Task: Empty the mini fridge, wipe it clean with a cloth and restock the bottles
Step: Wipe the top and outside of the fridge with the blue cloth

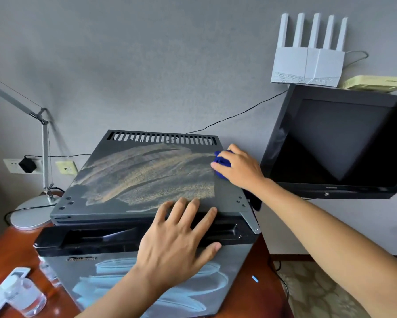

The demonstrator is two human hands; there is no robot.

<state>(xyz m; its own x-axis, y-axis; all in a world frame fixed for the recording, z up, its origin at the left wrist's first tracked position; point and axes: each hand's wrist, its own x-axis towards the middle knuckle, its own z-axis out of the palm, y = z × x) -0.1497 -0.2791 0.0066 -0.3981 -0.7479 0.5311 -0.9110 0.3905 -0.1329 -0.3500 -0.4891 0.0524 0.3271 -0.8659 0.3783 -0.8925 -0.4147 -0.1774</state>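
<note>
The right hand (239, 167) has its grip closed around a bunched blue cloth (221, 164), pressing it onto the top of the mini fridge (147, 175) at the far right edge. The left hand (179, 235) lies flat with fingers spread and holds nothing, braced over the front lip of the top, nearer the person than the grip and to its left.

The step in hand looks like wiping the fridge's outside. Streaked smears spread leftward from the grip across most of the top, so a good pass would draw the cloth back toward the left in overlapping strokes, with even pressure, while the flat hand keeps the fridge from sliding on the tabletop (4, 255).

Beyond the grip runs a slotted vent (163, 137) with a thin cable (239, 114) above it; the cloth could catch on either. Just right of the grip stands a dark monitor (340, 143), close enough to knock. Far to the left are a desk lamp (43, 157) and, low and near, a clear bottle (24, 297) on the tabletop. The front face also shows pale smears.
</note>
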